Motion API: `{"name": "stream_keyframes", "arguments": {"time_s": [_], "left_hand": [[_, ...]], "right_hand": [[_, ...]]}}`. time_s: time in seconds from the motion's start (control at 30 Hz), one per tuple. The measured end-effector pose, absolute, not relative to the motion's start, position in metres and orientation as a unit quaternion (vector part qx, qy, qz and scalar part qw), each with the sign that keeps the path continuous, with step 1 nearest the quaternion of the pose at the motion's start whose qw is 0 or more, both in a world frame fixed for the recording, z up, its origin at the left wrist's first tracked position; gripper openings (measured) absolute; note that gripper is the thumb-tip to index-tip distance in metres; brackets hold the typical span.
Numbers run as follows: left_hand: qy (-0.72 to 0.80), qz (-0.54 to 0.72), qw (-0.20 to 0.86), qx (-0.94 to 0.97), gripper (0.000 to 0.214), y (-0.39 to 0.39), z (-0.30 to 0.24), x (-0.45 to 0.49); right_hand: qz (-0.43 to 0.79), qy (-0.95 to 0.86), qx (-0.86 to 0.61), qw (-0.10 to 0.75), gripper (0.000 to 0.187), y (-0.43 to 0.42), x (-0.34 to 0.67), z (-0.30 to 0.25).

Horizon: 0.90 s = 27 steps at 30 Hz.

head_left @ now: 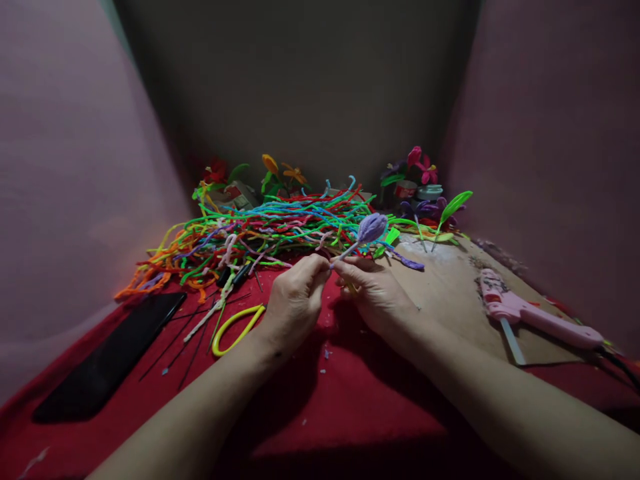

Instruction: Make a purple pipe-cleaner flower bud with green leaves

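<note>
Between my two hands is a purple pipe-cleaner flower (372, 229), its bud pointing up and to the right on a pale purple wrapped stem. My left hand (299, 293) pinches the lower end of the stem, fingers closed. My right hand (367, 290) is closed around the stem just below the bud, thumb along it. The fingertips of both hands almost meet, and they partly hide the stem's end. Beside my left wrist lies the yellow handle (237, 330) of what looks like scissors, its other parts covered by my hand.
A heap of colourful pipe cleaners (280, 227) spreads behind my hands. A black phone (113, 357) and several thin wires (187, 340) lie left. At right, a pink glue gun (540, 317) rests on cardboard (430, 287). Finished flowers (423, 163) stand at the back on the red cloth (320, 413).
</note>
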<state>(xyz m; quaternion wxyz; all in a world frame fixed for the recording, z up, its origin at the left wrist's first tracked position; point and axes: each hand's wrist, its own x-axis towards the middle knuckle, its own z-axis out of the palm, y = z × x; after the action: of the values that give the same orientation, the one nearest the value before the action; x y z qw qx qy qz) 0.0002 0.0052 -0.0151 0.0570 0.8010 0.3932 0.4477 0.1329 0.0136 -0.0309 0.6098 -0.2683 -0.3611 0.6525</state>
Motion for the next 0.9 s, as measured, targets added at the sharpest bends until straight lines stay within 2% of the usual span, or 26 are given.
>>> {"name": "stream_keyframes", "arguments": {"time_s": [0.13,0.43,0.53,0.6,0.7,0.8,0.9], "left_hand": [[0.388,0.436,0.064,0.81,0.009,0.002,-0.011,0.0],[0.341,0.373,-0.121,0.854,0.014,0.01,-0.019,-0.007],[0.352,0.354,-0.124,0.857,0.016,0.011,-0.021,-0.008],[0.346,0.379,-0.077,0.855,0.018,0.009,-0.018,-0.007],[0.371,0.441,0.056,0.816,0.015,0.004,-0.009,-0.004],[0.42,0.464,0.273,0.731,0.013,0.0,0.002,-0.001],[0.399,0.441,0.519,0.613,0.016,0.0,0.009,-0.002]], "right_hand": [[0.644,-0.368,-0.259,0.618,0.015,0.013,0.133,-0.029],[0.646,-0.386,-0.256,0.607,0.012,0.012,0.132,-0.03],[0.648,-0.377,-0.265,0.606,0.01,0.01,0.13,-0.029],[0.639,-0.389,-0.266,0.607,0.007,0.007,0.13,-0.025],[0.61,-0.435,-0.266,0.607,0.01,0.004,0.131,-0.02],[0.613,-0.449,-0.267,0.592,0.012,0.005,0.133,-0.019],[0.638,-0.441,-0.263,0.574,0.014,0.009,0.136,-0.022]]}}
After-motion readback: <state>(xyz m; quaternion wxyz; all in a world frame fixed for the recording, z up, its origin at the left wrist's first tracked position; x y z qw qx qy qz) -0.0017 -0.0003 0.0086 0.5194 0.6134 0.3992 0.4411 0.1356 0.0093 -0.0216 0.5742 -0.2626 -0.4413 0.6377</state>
